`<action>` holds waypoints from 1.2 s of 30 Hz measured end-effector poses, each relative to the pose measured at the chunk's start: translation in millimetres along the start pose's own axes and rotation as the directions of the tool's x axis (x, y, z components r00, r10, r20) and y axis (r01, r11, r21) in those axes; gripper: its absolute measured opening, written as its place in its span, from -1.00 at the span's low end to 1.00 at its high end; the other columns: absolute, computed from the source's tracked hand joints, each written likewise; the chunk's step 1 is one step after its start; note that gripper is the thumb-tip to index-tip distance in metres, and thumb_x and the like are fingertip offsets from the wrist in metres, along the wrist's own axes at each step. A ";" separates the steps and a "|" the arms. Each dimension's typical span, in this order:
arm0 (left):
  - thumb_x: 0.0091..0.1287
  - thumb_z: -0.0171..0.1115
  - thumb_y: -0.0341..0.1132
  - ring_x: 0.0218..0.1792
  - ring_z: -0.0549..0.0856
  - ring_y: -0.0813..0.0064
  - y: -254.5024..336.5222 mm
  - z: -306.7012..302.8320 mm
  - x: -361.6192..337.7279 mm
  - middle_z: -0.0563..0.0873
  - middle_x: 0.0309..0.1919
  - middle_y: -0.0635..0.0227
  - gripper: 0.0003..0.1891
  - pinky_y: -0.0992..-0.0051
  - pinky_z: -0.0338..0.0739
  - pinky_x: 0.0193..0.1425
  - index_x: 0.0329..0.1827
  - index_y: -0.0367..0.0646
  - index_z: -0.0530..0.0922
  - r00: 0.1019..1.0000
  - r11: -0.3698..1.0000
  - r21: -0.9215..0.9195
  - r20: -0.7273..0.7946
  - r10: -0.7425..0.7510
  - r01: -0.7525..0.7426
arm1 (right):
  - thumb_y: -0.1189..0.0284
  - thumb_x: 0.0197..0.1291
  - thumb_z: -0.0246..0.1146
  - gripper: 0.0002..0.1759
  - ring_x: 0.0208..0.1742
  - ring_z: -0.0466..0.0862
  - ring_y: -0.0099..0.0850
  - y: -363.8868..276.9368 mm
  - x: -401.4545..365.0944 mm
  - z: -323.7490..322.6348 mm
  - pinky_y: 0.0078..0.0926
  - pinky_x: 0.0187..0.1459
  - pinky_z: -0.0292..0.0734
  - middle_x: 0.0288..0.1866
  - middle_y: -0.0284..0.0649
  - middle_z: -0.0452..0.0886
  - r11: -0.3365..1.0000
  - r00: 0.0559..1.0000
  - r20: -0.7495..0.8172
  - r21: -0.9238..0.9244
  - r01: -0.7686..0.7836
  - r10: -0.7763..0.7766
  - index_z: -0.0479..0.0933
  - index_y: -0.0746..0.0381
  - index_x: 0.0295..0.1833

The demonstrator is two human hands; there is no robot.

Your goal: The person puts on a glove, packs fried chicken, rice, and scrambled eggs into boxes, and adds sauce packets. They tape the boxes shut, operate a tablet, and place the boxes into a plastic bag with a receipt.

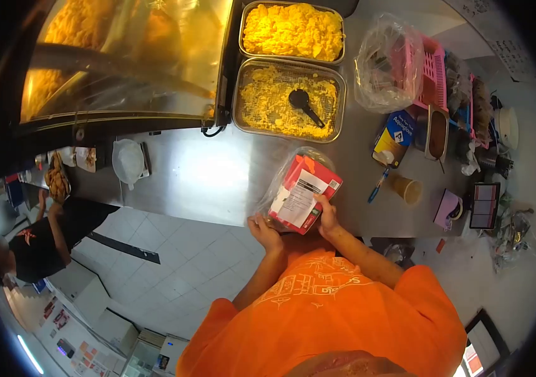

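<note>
A red box [323,178] with a white printed label sits tilted in front of my chest, at the front edge of the metal counter. Clear plastic, apparently a bag [274,186], shows around its left and top sides. My right hand [327,217] grips the box's lower right side, thumb over the front. My left hand [265,232] is closed on the plastic at the lower left corner; its fingertips are partly hidden. Beyond the box lies a metal tray [237,94] with yellow crumbs and a black scoop [306,108].
A fuller tray of yellow food [293,30] stands behind. Rightward are a glove box [395,138], a blue pen-like tool [378,186], a cup [406,189], a metal container [436,132] and a pink basket [432,69]. A lit glass cabinet [129,56] and another person [44,245] are left.
</note>
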State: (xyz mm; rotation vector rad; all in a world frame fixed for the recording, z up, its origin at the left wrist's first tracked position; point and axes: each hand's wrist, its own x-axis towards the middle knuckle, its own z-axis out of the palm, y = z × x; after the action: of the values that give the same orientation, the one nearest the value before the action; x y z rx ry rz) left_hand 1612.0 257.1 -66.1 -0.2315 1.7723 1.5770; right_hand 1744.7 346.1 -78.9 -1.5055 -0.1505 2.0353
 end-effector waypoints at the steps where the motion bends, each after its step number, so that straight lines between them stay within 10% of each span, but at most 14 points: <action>1: 0.59 0.01 -0.28 -0.59 0.42 0.67 24.6 6.3 -3.5 0.39 -0.53 0.51 -0.79 0.58 0.31 -0.56 -0.29 -0.08 0.32 1.000 0.996 -0.085 0.011 -0.027 0.028 | 0.32 0.24 0.33 -0.54 0.16 0.60 -0.40 -1.2 -2.6 2.1 -0.41 0.24 0.45 0.05 -0.24 0.65 0.993 0.998 -0.037 -0.103 0.053 -0.057 0.50 0.31 0.19; 5: 0.57 0.06 -0.34 -0.68 0.31 0.75 60.2 1.4 -31.1 0.31 -0.65 0.55 -0.80 0.63 0.19 -0.62 -0.30 -0.10 0.33 0.986 0.997 -0.052 0.155 0.061 -0.053 | 0.33 0.26 0.33 -0.48 0.13 0.60 -0.39 -55.8 -30.5 42.7 -0.41 0.19 0.44 0.05 -0.12 0.65 0.872 0.924 -0.075 -0.368 0.324 -0.375 0.46 0.37 0.26; 9: 0.56 0.06 -0.37 -0.65 0.40 0.71 70.9 -19.3 -50.6 0.46 -0.63 0.47 -0.82 0.60 0.28 -0.60 -0.27 -0.16 0.40 0.951 0.936 0.307 0.300 0.078 -0.174 | 0.24 0.28 0.35 -0.48 0.18 0.57 -0.42 -106.7 -23.0 49.9 -0.46 0.19 0.43 0.08 -0.16 0.63 0.440 0.751 0.020 -0.800 0.408 -0.660 0.53 0.30 0.25; 13: 0.56 0.07 -0.37 -0.58 0.51 0.69 84.2 -23.4 -56.4 0.60 -0.53 0.41 -0.86 0.60 0.34 -0.57 -0.22 -0.20 0.45 0.728 0.824 0.325 0.669 0.145 -0.463 | 0.23 0.22 0.39 -0.67 -0.09 0.61 -0.48 -129.7 65.6 11.2 -0.50 0.01 0.48 -0.16 -0.25 0.68 0.680 0.984 0.143 -0.733 0.032 0.108 0.68 0.28 -0.10; 16: 0.53 0.13 -0.31 -0.50 0.55 0.68 104.5 -9.7 -66.5 0.60 -0.47 0.45 -0.85 0.62 0.36 -0.52 -0.16 -0.20 0.47 0.882 0.969 0.177 0.465 0.073 -0.174 | 0.34 0.23 0.41 -0.77 -0.38 0.51 -0.68 -153.5 54.6 26.8 -0.61 -0.36 0.41 -0.42 -0.46 0.56 0.447 0.956 0.295 -0.854 0.266 -0.005 0.55 0.23 -0.31; 18: 0.50 0.18 -0.27 -0.44 0.56 0.68 128.3 1.1 -75.7 0.60 -0.43 0.46 -0.83 0.64 0.38 -0.48 -0.13 -0.19 0.48 0.946 0.969 -0.017 0.220 -0.237 0.246 | 0.45 0.19 0.42 -0.75 -0.42 0.45 -0.72 -156.8 40.2 28.7 -0.62 -0.43 0.33 -0.44 -0.49 0.49 0.351 0.861 0.472 -0.786 0.509 -0.189 0.43 0.18 -0.36; 19: 0.49 0.21 -0.25 -0.42 0.57 0.68 135.1 2.4 -79.7 0.60 -0.42 0.47 -0.82 0.65 0.38 -0.46 -0.11 -0.18 0.48 0.905 0.893 -0.152 0.118 -0.410 0.424 | 0.51 0.17 0.42 -0.70 -0.43 0.42 -0.73 -157.7 29.6 29.1 -0.63 -0.47 0.29 -0.44 -0.51 0.46 0.289 0.791 0.550 -0.737 0.611 -0.269 0.37 0.15 -0.38; 22: 0.45 0.25 -0.26 -0.37 0.60 0.67 110.7 -38.7 -79.3 0.60 -0.39 0.47 -0.81 0.70 0.40 -0.41 -0.11 -0.19 0.47 0.589 0.692 0.162 0.411 -0.696 0.704 | 0.58 0.09 0.39 -0.70 -0.46 0.34 -0.70 -175.6 -16.5 56.4 -0.66 -0.44 0.24 -0.46 -0.46 0.41 0.673 0.883 0.385 -0.581 0.458 -0.268 0.33 0.19 -0.40; 23: 0.41 0.28 -0.29 -0.32 0.64 0.67 107.4 -50.0 -79.0 0.65 -0.34 0.41 -0.79 0.69 0.43 -0.38 -0.09 -0.21 0.47 0.525 0.671 0.211 0.476 -0.706 0.711 | 0.60 0.10 0.36 -0.73 -0.46 0.36 -0.70 -184.3 -35.0 62.4 -0.67 -0.43 0.25 -0.45 -0.44 0.43 0.606 0.846 0.400 -0.591 0.533 -0.353 0.35 0.19 -0.36; 28: 0.37 0.30 -0.31 -0.22 0.73 0.56 192.3 -56.2 -79.2 0.75 -0.21 0.24 -0.80 0.61 0.58 -0.17 -0.14 -0.29 0.57 0.713 0.987 0.122 0.683 -0.159 0.103 | 0.65 0.16 0.26 -0.84 -0.42 0.52 -0.66 -205.5 -115.5 100.4 -0.64 -0.39 0.39 -0.44 -0.32 0.51 0.038 0.348 0.654 -0.439 0.898 -0.672 0.43 0.23 -0.22; 32: 0.32 0.35 -0.35 -0.20 0.79 0.38 232.3 1.3 -99.1 0.79 -0.27 0.18 -0.79 0.49 0.67 -0.11 -0.12 -0.34 0.65 0.726 0.995 0.092 0.683 -0.081 0.025 | 0.63 0.19 0.23 -0.88 -0.42 0.61 -0.48 -198.2 -137.7 110.3 -0.51 -0.36 0.47 -0.41 -0.20 0.54 0.343 0.691 0.596 -0.602 0.721 -0.409 0.47 0.26 -0.17; 36: 0.25 0.37 -0.59 -0.17 0.78 0.46 244.5 -6.8 -74.8 0.79 -0.23 0.24 -0.80 0.49 0.70 -0.01 -0.07 -0.40 0.67 0.778 0.912 0.326 0.629 -0.013 -0.249 | 0.60 0.23 0.22 -0.89 -0.33 0.69 -0.36 -214.0 -176.8 118.0 -0.48 -0.33 0.55 -0.32 -0.18 0.59 0.053 0.601 0.718 -0.626 0.778 -0.352 0.50 0.27 -0.13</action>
State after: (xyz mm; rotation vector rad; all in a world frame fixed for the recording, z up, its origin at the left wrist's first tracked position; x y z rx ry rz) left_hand 1520.7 282.0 171.6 0.5598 1.5270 1.1418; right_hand 1754.0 458.2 201.0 -1.1051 -2.1131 1.3832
